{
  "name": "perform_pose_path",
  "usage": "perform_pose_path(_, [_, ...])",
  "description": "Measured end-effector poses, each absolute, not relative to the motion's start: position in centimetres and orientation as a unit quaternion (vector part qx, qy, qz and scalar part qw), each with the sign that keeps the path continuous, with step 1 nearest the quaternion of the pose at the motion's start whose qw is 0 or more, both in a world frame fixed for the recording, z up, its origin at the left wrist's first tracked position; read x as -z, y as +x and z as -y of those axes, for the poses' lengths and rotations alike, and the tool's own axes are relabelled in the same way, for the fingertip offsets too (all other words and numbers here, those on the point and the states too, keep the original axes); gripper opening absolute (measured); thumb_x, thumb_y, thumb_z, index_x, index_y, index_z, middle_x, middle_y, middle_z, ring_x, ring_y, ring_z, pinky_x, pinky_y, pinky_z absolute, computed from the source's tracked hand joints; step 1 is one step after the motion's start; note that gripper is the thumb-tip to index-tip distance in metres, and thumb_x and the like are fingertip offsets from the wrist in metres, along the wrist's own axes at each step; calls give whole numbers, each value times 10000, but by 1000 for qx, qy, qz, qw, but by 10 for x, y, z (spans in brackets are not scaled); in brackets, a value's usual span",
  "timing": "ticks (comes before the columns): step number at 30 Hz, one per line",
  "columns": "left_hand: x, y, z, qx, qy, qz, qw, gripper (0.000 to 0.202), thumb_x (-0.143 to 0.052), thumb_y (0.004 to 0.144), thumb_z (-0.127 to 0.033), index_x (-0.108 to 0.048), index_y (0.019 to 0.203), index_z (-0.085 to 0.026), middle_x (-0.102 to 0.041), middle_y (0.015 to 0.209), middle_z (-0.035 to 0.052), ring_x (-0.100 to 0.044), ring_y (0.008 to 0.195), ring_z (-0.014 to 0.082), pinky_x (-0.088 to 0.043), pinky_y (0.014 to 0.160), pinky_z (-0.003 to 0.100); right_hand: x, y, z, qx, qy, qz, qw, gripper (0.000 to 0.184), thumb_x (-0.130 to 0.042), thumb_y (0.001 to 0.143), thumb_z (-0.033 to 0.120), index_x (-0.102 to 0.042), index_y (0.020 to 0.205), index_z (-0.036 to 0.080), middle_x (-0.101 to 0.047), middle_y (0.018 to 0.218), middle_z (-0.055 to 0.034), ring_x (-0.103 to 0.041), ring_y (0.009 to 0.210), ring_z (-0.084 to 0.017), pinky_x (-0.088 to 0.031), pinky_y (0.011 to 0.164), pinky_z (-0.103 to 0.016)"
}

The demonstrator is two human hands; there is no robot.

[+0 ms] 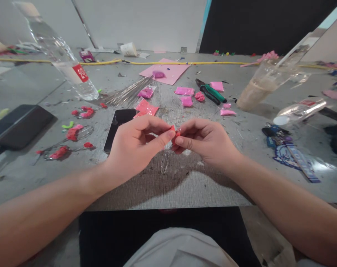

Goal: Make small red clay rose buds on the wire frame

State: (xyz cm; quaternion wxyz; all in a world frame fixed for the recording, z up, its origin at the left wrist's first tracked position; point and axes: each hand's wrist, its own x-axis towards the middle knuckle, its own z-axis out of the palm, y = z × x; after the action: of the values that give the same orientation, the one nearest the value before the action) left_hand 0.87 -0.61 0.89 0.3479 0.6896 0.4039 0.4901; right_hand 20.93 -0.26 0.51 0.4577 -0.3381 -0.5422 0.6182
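Observation:
Over the front middle of the table, my left hand [137, 144] and my right hand [210, 142] meet with fingertips pinched on a small piece of red modelling clay [174, 138]. Its exact shape is partly covered by the fingers. Below the hands a loop of twisted wire [164, 163] shows; whether it joins the clay I cannot tell. Beside my left hand lies a black phone [114, 129], with a red clay packet [146, 108] at its upper end. Further left are wire pieces with red clay shapes [59, 152] on them.
Behind my hands lie pink clay packets [184, 90], green-handled pliers [211, 92], a bundle of thin wires [126, 92] and a pink sheet [175, 74]. A water bottle [71, 72] stands left, a cup of brown drink [254, 89] right. Keys [274, 131] and a lying bottle [299, 110] are far right.

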Motion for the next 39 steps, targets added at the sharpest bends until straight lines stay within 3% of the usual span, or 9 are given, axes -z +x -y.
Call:
perform_pose_path(8, [-8, 11, 10, -497, 709, -386, 319, 61, -789, 879, -189, -755, 927, -204, -799, 904, -5, -753, 810, 126, -636, 717, 223, -6, 207, 5, -610, -346, 544, 460, 354, -977, 682, 359, -708, 811, 169, -770, 712, 0, -766, 659, -156, -672, 670, -288])
perform_pose_path(18, [-10, 7, 10, -487, 745, -353, 289, 54, -699, 934, -216, -748, 940, -238, -780, 1027, 50, -722, 1060, 230, -616, 870, 356, -5, 209, 4, -600, -346, 539, 480, 298, -961, 710, 355, -769, 858, 181, -793, 756, -12, -769, 656, -162, -690, 665, -305])
perform_pose_path(26, [-11, 8, 6, -489, 696, -365, 379, 108, -784, 876, -189, -679, 857, -209, -743, 962, 38, -707, 957, 186, -614, 845, 317, -4, 209, 6, -557, -355, 561, 499, 278, -973, 685, 327, -795, 850, 193, -767, 729, -1, -717, 615, -144, -652, 610, -288])
perform_pose_path(31, [-12, 6, 3, -468, 686, -365, 421, 106, -809, 870, -213, -755, 962, -209, -747, 944, 32, -705, 877, 162, -612, 754, 271, -4, 211, 7, -520, -373, 587, 497, 270, -962, 703, 338, -799, 864, 195, -764, 762, -9, -681, 607, -132, -619, 566, -275])
perform_pose_path(39, [-14, 5, -1, -449, 656, -367, 483, 118, -858, 834, -251, -784, 923, -225, -752, 870, 25, -708, 787, 155, -595, 658, 257, -6, 212, 7, -514, -375, 589, 499, 258, -967, 697, 306, -787, 849, 200, -744, 712, 8, -669, 578, -121, -585, 523, -244])
